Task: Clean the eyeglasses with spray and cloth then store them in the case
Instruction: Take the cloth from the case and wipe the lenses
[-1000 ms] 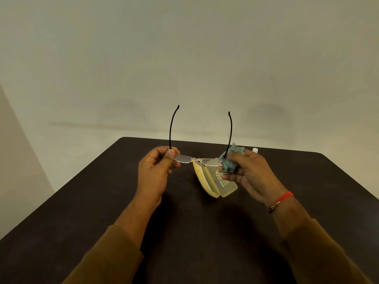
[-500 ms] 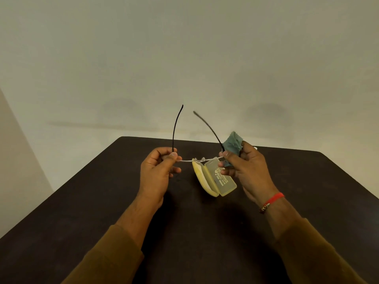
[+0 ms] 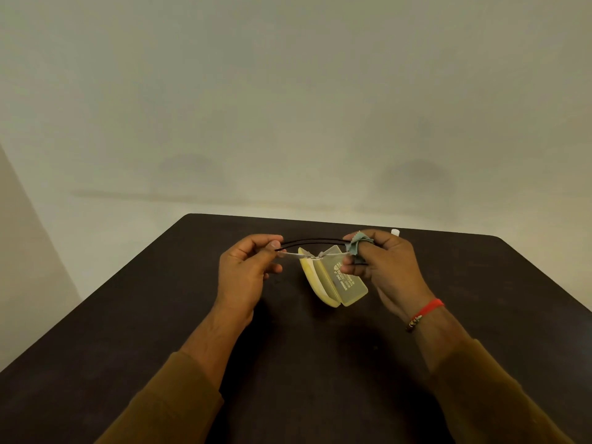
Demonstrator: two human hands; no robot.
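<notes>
Now, seen from the head, both hands hold the glasses [image 3: 315, 251] above the open case [image 3: 336, 278] near the table's [image 3: 160, 315] far edge. Left hand [image 3: 245, 277] pinches one end; right hand [image 3: 384, 267] grips the other, cloth [image 3: 358, 245] bunched in its fingers.

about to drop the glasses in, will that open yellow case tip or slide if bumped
The case looks like thin, light plastic, so a bump would probably make it slide on the smooth dark table. It lies open with its clear lid angled up, so pressing the lid may rock it or swing it shut. Neither hand steadies it now.
</notes>
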